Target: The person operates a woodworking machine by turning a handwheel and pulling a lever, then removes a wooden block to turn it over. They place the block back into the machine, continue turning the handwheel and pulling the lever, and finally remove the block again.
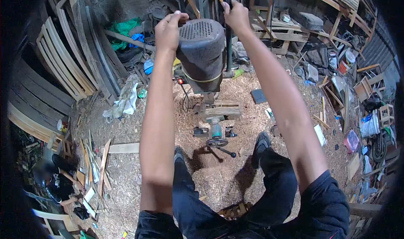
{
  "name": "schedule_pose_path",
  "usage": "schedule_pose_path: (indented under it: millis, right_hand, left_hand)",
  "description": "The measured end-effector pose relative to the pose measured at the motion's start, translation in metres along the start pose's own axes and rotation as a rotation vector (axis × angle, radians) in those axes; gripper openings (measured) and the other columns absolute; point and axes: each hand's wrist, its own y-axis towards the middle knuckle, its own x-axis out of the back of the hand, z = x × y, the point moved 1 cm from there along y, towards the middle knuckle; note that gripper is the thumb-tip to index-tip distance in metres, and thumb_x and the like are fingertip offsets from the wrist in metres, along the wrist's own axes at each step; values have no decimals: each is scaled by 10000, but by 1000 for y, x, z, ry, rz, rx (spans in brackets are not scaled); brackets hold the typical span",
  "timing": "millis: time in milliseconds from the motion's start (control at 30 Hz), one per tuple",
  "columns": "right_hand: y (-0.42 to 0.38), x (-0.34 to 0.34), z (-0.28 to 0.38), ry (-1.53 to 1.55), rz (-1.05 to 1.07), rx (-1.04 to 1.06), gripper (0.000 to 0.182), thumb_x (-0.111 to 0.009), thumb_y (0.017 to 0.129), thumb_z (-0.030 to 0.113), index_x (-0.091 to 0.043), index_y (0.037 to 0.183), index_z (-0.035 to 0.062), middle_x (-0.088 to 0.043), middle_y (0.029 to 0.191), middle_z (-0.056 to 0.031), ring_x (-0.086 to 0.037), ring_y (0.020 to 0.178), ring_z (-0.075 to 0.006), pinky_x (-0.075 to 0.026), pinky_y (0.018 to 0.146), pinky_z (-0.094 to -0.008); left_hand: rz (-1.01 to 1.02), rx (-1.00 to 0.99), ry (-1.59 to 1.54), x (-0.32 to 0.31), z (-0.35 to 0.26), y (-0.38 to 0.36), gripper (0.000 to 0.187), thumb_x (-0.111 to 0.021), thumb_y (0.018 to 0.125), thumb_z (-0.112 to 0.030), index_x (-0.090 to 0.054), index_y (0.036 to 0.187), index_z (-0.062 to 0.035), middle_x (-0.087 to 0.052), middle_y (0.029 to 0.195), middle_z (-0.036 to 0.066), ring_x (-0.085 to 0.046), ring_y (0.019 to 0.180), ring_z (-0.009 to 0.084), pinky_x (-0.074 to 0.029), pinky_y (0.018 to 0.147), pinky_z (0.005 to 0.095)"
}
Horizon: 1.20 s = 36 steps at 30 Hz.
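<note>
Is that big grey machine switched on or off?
Likely powered: a small red light glows on the grey machine. Whether it is running, cannot tell. The left hand rests on its top.

The motor housing (201, 49) at upper centre is dark grey with a dotted vent grille on top; a small red light (181, 81) glows beside it. Lower down sits a teal part (216, 130). Green cloth (124, 28) lies upper left. The floor (126, 180) is pale tan sawdust.
</note>
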Motion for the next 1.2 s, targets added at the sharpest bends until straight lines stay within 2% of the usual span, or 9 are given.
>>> schedule_pose_path:
  millis: [67, 100, 167, 433, 500, 700, 833, 967, 1200]
  right_hand:
    - [24, -24, -23, -59, 70, -90, 392, -655, 919, 369, -707, 1052, 4, -729, 850, -179, -712, 860, -348, -546, 814, -401]
    - [34, -36, -40, -13, 97, -95, 377, -666, 893, 391, -721, 1003, 34, -693, 915, -268, -660, 907, -467, -529, 830, -498]
    - [39, -45, -46, -126, 83, -87, 432, -639, 916, 419, -714, 1032, 10, -730, 831, -162, -703, 903, -353, -538, 833, -421]
    - [14, -39, -50, -70, 94, -26, 298, -640, 892, 343, -724, 983, 72, -687, 853, -235, -658, 849, -438, -508, 783, -502]
    - [-28, -16, -43, 49, 58, -127, 337, -594, 918, 334, -706, 1072, 56, -690, 934, -238, -650, 958, -419, -509, 840, -464]
    - [-267, 52, -68, 174, 160, -286, 471, -611, 935, 209, -477, 1288, -71, -539, 1202, -290, -532, 1139, -437, -420, 983, -479]
    - [-477, 98, -73, -158, 471, -302, 447, -502, 950, 172, -426, 1326, -58, -506, 1178, -349, -504, 1124, -530, -428, 959, -538]
    - [-639, 97, -117, -227, 999, -395, 444, -489, 948, 138, -465, 1375, 17, -520, 1272, -310, -649, 909, -460, -552, 752, -511]
    - [-607, 116, -79, -417, 1074, -347, 416, -486, 901, 64, -540, 1313, 48, -641, 1130, -174, -678, 865, -402, -563, 706, -480]
  left_hand:
    - [25, 39, -75, 1, -6, 3, 321, -547, 975, -242, -725, 974, 25, -728, 958, 102, -669, 904, 187, -487, 878, 299]
    - [39, 61, -111, 1, -8, 4, 318, -544, 976, -237, -720, 981, 27, -729, 960, 108, -674, 913, 193, -492, 888, 305]
    - [67, 39, -140, 3, -1, 10, 310, -537, 974, -218, -706, 1008, 39, -724, 992, 133, -677, 942, 210, -495, 906, 315]
    - [187, -54, -112, 12, 2, -16, 407, -439, 1020, -272, -664, 1155, 39, -660, 1211, 136, -597, 1131, 219, -405, 1044, 343]
    - [8, -274, 69, 10, 10, -43, 398, -434, 1034, -271, -649, 1191, 25, -628, 1262, 130, -549, 1207, 228, -370, 1073, 338]
    - [-136, 129, 334, 40, 85, -242, 417, -470, 1011, -194, -482, 1370, 18, -527, 1379, 175, -499, 1274, 260, -357, 1076, 361]
    - [214, 572, 528, 46, 192, -384, 529, -501, 940, -128, -385, 1434, 18, -431, 1442, 286, -401, 1353, 443, -315, 1145, 438]
    - [588, 346, 808, 36, 216, -436, 780, -524, 871, -75, -126, 1539, -11, -198, 1563, 295, -240, 1445, 429, -260, 1180, 440]
    - [527, 366, 659, 31, 229, -454, 912, -580, 827, -69, -30, 1550, 6, -99, 1593, 294, -111, 1480, 451, -187, 1205, 442]
